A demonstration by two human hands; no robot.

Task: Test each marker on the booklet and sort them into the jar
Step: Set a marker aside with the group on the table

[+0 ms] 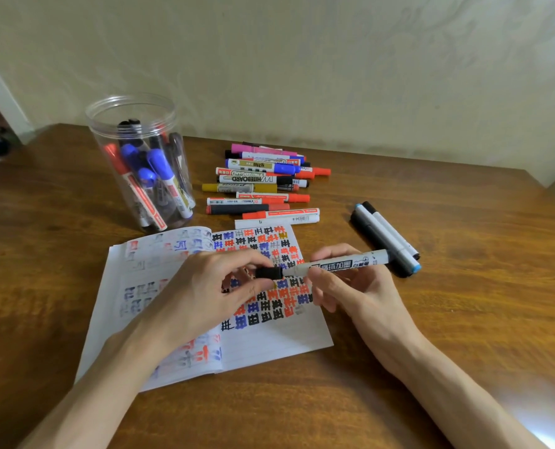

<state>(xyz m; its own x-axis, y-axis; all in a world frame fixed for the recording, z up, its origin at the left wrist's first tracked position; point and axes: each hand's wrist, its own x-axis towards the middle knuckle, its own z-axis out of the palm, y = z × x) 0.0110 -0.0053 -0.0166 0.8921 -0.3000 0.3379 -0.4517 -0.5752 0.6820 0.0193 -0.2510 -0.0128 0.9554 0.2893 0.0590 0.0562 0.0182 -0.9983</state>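
Marker (340, 264) lies level above the booklet (269, 345), the right hand (350, 293) curled round its barrel, the left hand (211, 293) pinching the black cap (269, 273) at its tip. I judge a sudden tug could streak ink across the page or drop the cap onto the tabletop (431, 335).

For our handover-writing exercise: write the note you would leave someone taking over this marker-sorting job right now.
Left hand pinches the black cap at the tip of the white marker, which the right hand grips over the booklet; whether the cap is coming off or going on is unclear.
Done: several markers stand in the jar; the booklet page carries many test marks.
To do: the row of markers behind the booklet; three markers lie apart at the right.
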